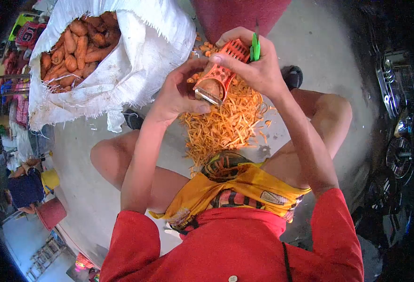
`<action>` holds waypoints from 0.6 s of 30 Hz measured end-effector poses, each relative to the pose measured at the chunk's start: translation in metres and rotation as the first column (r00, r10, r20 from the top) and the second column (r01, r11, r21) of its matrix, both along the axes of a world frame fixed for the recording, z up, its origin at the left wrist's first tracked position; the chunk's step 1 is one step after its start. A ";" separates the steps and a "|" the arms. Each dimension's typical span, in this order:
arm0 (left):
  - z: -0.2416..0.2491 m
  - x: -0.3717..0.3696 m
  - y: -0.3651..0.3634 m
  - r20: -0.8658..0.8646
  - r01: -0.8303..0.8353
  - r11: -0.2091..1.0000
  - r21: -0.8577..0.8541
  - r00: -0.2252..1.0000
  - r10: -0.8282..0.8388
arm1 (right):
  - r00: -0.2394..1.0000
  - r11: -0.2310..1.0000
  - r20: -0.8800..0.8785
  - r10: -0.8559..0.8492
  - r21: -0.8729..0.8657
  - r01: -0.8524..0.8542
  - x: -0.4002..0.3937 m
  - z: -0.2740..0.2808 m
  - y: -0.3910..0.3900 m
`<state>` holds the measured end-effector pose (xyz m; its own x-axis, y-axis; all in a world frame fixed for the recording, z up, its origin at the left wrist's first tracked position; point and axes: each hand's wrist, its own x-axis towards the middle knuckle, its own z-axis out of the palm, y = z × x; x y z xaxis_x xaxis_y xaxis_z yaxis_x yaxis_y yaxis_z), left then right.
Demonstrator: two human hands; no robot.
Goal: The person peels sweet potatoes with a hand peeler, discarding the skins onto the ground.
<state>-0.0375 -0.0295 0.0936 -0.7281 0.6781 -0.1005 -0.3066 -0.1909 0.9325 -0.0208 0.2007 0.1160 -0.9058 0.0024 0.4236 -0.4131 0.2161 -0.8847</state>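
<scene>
My right hand (258,68) grips an orange plastic peeler (220,75) with a slotted handle and a metal blade across its wide end. A small knife with a green handle (255,49) also sticks out of that hand, blade pointing away from me. My left hand (176,94) is closed round a carrot (211,87), which shows through the peeler's opening; most of it is hidden by the fingers and the peeler. Below both hands lies a heap of orange peelings (226,124) on the floor, between my legs.
A white woven sack (146,51) of unpeeled carrots (81,49) stands open at the front left. Ahead is a dark red tub (237,16), with orange pieces on the floor beside it. Bicycles (399,155) line the right side; another person (24,188) is far left.
</scene>
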 end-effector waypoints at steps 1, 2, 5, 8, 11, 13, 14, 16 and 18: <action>0.000 -0.001 0.000 0.001 0.001 1.000 0.001 1.000 -0.001 | 1.000 1.000 0.001 -0.001 0.001 0.001 0.001 0.001 0.001; 0.001 -0.001 0.001 -0.027 -0.010 1.000 -0.021 1.000 0.010 | 1.000 1.000 0.006 -0.002 -0.008 0.002 0.002 0.002 0.001; 0.001 0.000 0.002 -0.077 -0.031 0.999 -0.036 0.997 0.028 | 0.999 1.000 -0.029 0.020 -0.017 -0.020 0.003 0.005 0.002; -0.001 0.003 0.003 -0.131 -0.028 1.000 0.000 0.991 0.028 | 0.996 0.998 -0.066 0.066 -0.021 -0.067 0.002 0.005 0.003; -0.001 -0.004 0.007 -0.164 -0.050 0.998 0.045 0.985 0.057 | 0.996 0.995 -0.044 0.081 -0.052 -0.083 -0.008 0.007 0.002; -0.002 -0.012 0.008 -0.152 -0.087 0.994 0.060 0.984 0.095 | 0.997 0.994 -0.003 0.080 -0.068 -0.080 -0.018 0.005 0.000; -0.003 -0.015 0.007 -0.159 -0.091 0.994 0.059 0.982 0.099 | 0.996 0.994 -0.010 0.084 -0.069 -0.085 -0.025 -0.002 0.000; -0.006 -0.018 0.008 -0.195 -0.107 0.994 0.027 0.975 0.110 | 0.993 0.992 -0.081 0.082 -0.093 -0.089 -0.040 -0.016 0.005; -0.004 -0.014 0.002 -0.230 -0.036 0.998 0.053 0.972 0.048 | 1.000 0.992 -0.002 -0.025 -0.120 0.024 -0.053 -0.018 0.028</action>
<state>-0.0517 -0.0274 0.0900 -0.7557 0.6463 0.1059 -0.0747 -0.2457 0.9665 -0.0742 0.2291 0.0981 -0.9033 0.0756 0.4223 -0.4124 0.1188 -0.9032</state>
